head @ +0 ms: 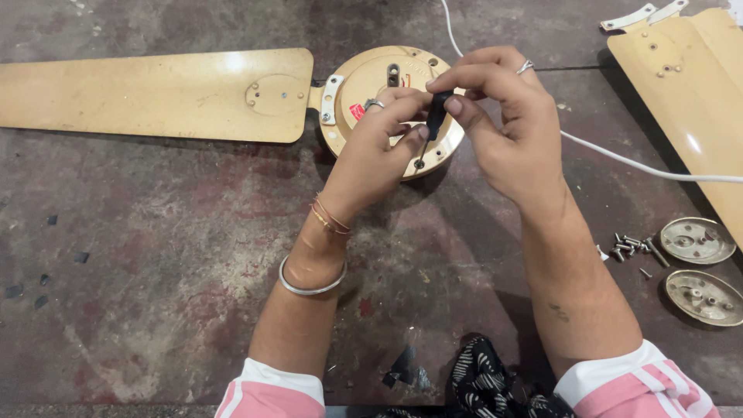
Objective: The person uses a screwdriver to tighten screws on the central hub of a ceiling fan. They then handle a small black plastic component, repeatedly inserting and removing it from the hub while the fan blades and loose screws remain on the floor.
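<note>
A beige ceiling fan motor housing (375,73) lies on a worn dark floor, with one long beige blade (155,94) bolted to its left side by a white bracket (330,99). My right hand (507,128) grips the black handle of a small screwdriver (433,120), whose tip points down at the housing's rim. My left hand (379,143) rests over the housing, with its fingers pinching the screwdriver shaft near the tip. Both wrists wear bangles.
A second beige blade (689,85) lies at the upper right. A white cable (635,164) runs across the floor from the housing. Several loose screws (631,248) and two round metal covers (700,259) sit at the right. Dark patterned cloth (487,383) is near me.
</note>
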